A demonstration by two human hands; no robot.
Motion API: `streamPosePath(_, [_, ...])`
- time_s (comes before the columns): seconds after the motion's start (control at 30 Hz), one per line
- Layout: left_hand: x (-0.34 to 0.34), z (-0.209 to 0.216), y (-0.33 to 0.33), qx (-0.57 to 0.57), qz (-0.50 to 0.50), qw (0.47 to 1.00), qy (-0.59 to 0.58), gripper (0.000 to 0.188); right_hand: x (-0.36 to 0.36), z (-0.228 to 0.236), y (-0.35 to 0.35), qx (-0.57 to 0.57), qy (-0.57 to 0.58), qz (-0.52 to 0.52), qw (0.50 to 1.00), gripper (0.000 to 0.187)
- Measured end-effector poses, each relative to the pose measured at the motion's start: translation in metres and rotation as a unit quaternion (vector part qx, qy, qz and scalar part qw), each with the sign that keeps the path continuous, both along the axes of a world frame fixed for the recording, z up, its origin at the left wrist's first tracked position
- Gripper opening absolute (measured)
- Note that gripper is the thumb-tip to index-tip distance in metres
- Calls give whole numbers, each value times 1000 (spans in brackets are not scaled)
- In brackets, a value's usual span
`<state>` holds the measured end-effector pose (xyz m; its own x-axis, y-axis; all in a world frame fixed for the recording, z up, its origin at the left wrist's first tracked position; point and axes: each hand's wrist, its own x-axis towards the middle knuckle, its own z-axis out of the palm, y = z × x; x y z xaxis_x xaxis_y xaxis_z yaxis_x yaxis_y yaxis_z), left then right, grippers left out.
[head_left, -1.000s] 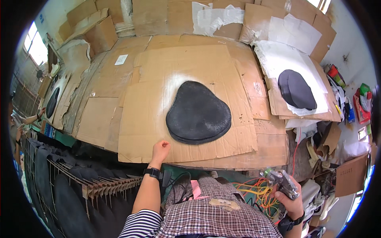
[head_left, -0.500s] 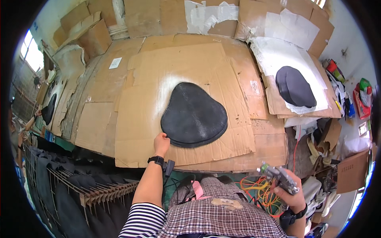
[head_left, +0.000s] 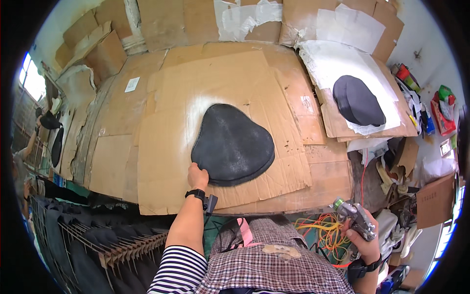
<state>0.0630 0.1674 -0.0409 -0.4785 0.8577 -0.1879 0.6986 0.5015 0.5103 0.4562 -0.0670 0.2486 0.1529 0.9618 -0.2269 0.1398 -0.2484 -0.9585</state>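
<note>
Black pad [head_left: 233, 144] — flat on cardboard-covered worktop [head_left: 161, 147], white overspray around it; left hand [head_left: 198, 175] pinches its near edge. Right hand [head_left: 360, 240] grips spray gun [head_left: 356, 218] — idle, aside. Second pad [head_left: 358, 100] lies finished-looking, well apart.

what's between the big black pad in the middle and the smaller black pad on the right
In the head view, between the big black pad and the smaller black pad lies only overlapping brown cardboard, then the edge of the white sheet under the smaller one.
</note>
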Motion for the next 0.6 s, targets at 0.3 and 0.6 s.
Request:
streamPosePath(0.3, [4,-13,16,55,47,996,-55,17,-22,-7,9,6,60,14,998,55])
streamPosePath(0.6, [-2,-48,20,116,194,900,-372,30,-6,-14,-6,6,29,62,998,56])
